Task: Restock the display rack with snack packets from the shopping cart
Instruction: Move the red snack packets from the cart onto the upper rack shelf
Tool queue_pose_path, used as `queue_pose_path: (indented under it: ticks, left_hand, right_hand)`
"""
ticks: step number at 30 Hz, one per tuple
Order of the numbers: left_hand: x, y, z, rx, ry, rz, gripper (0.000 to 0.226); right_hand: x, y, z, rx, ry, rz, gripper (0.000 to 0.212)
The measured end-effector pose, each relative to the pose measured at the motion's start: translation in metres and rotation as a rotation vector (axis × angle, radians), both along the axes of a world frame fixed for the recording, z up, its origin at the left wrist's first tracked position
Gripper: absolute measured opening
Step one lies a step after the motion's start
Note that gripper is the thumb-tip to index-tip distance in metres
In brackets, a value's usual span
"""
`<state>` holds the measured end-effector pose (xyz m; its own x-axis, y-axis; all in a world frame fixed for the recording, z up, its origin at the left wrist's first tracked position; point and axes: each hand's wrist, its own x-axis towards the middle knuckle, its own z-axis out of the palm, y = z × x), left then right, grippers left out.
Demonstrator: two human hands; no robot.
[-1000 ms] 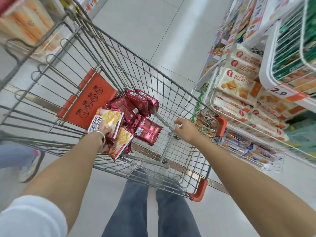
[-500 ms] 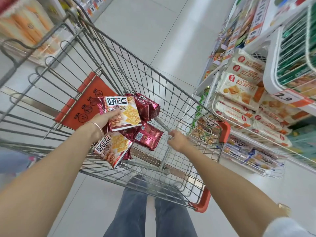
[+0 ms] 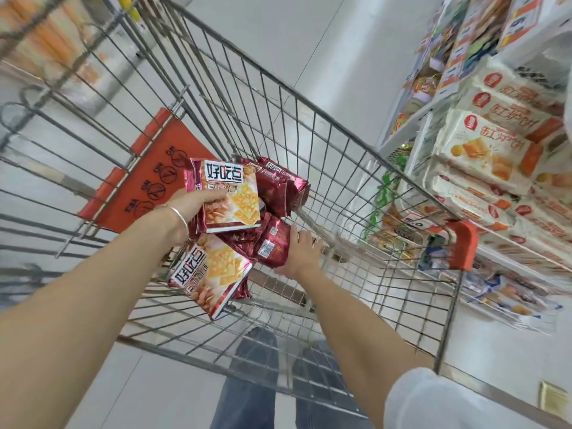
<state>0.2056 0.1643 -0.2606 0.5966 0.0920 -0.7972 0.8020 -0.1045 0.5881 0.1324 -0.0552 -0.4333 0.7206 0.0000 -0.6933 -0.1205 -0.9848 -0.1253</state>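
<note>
- While my left hand (image 3: 198,202) is gripping a snack packet (image 3: 230,196) above the pile, the wire side of the shopping cart (image 3: 325,144) is standing between it and the display rack (image 3: 399,131) on the right.
- White packets (image 3: 483,150) are crowding that rack, and an orange flap (image 3: 148,181) is hanging at the cart's left.
- The held packet is facing up at me, its title edge pointing toward the cart's far end; I cannot tell its long axis.
- My right hand (image 3: 301,252) is touching a dark red packet (image 3: 266,246) in the cart; I cannot tell whether it is clamping.
</note>
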Motion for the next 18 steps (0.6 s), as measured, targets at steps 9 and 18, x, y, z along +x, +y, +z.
queue_pose_path:
  ticks: [9,18]
  left_hand:
    - [-0.009,0.002,0.017,-0.046,0.049,-0.031,0.073]
    - [-0.018,-0.023,0.065,-0.002,0.071,-0.144,0.126]
  right_hand:
    - [-0.015,-0.090,0.071,0.536,0.365,-0.469,0.079]
    - [0.011,-0.127,0.231,1.178,0.661,-1.263,0.063]
